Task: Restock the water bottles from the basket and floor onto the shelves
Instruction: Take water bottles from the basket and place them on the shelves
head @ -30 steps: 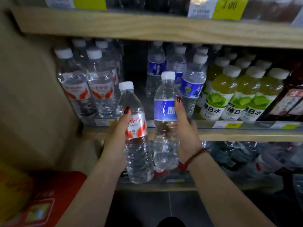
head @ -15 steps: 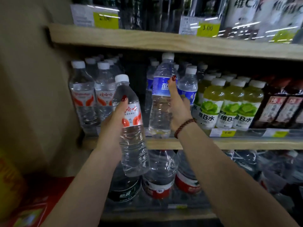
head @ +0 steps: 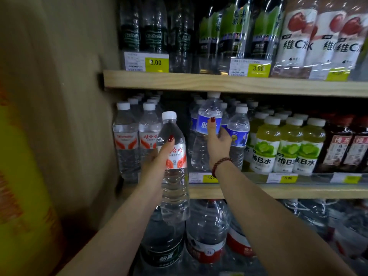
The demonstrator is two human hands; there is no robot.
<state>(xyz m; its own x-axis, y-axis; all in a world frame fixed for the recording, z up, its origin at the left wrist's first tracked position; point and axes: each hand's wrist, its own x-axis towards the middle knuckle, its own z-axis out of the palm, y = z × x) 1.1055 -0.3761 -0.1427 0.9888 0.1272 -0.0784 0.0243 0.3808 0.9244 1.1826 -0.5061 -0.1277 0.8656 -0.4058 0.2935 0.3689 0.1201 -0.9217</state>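
Left hand: wraps a red-label bottle around its middle, thumb across the label's upper edge, fingers hidden behind.
Red-label bottle: upright with a slight tilt, white cap on top, held in the air in front of the middle shelf. Its base hangs below the shelf edge and its cap reaches the height of the shelved caps.
Relative to shelf stock: just right of the red-label row, in front of the dark gap between that row and the blue-label row.
Right hand: grips a blue-label bottle from the right side, thumb pressed on the label; a bead bracelet circles the wrist.
Blue-label bottle: upright at the front left of the blue-label row, its cap higher than the neighbouring caps. Whether its base rests on the shelf cannot be told.
Between the two bottles: a narrow gap, no contact.
Price tag: on the clear shelf lip under the right hand.
Right of the blue row: green drinks, then dark bottles.
Upper shelf: dark and green bottles, yellow price tags.
Lower shelf: big jugs below both arms.
Far left: a beige wall.
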